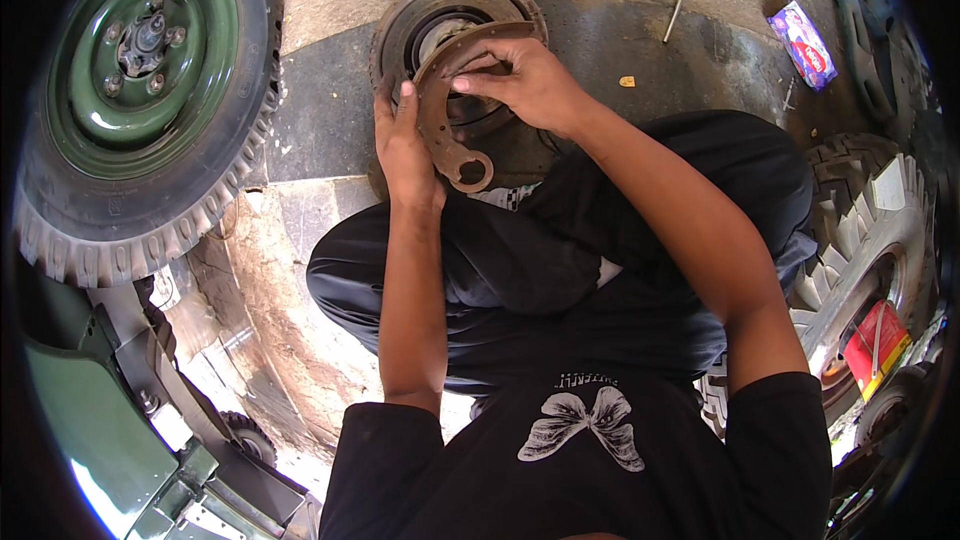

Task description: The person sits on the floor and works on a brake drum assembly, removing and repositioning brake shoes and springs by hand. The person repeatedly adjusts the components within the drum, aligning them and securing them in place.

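A curved, rusty brake shoe is held up between my two hands, with a round eye at its lower end. My left hand grips its outer left side, thumb up along the edge. The fingers of my right hand are pinched together at the inner side of the curve; whether something small is between them I cannot make out. Behind the shoe a round brake drum lies on the ground, partly covered by the shoe and my hands.
A large tyre on a green wheel stands at left, above green vehicle bodywork. A hammer and a purple packet lie at far right. More tyres and a red-and-yellow container are at right.
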The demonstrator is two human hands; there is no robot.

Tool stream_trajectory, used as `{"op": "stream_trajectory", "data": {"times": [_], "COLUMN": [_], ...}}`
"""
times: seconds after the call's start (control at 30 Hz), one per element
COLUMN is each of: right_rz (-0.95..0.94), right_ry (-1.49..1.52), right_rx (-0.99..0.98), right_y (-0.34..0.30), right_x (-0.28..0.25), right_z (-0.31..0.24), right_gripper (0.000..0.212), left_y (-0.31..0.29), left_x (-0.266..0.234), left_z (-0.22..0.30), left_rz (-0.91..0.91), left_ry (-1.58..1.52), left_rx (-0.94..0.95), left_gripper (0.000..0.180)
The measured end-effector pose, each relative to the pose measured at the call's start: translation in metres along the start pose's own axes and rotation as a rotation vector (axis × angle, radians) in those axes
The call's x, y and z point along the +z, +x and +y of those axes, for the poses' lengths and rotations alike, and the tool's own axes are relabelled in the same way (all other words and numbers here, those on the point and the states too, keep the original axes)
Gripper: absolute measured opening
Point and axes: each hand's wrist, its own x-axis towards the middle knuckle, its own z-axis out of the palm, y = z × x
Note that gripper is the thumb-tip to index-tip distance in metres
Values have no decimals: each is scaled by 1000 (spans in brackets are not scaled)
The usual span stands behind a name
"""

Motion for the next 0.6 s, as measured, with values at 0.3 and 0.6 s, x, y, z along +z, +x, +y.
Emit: {"op": "stream_trajectory", "data": {"times": [0.3,0.6], "right_rz": [106,8], "right_ry": [-123,-158], "right_rx": [1,64], "right_y": [-3,-3], "right_x": [6,5], "right_z": [-3,6], "right_gripper": [27,29], "left_y": [3,0], "left_x": [-10,-7], "left_z": [-3,-6], "left_rz": [40,-27], "left_ry": [62,106], "left_rx": [-93,-25], "left_gripper": [45,47]}}
